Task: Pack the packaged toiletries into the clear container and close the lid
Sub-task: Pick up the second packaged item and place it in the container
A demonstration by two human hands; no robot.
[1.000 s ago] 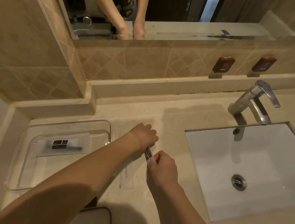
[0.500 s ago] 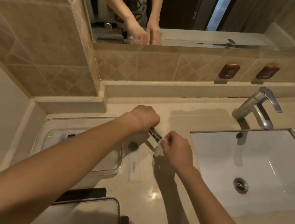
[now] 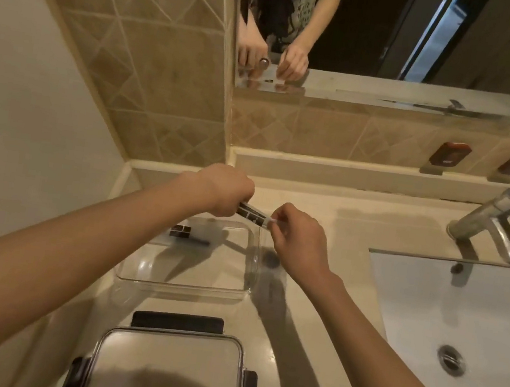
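Head view: left hand (image 3: 226, 189) and right hand (image 3: 298, 235) grip packet (image 3: 252, 214).

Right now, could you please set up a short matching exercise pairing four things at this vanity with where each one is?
Things:
1. packaged toiletry
2. clear container
3. lid
4. faucet

Places:
A. behind the sink basin
B. nearest the camera, on the counter
C. held between both hands
D. open on the counter under the hands

Pairs: 1-C, 2-D, 3-B, 4-A
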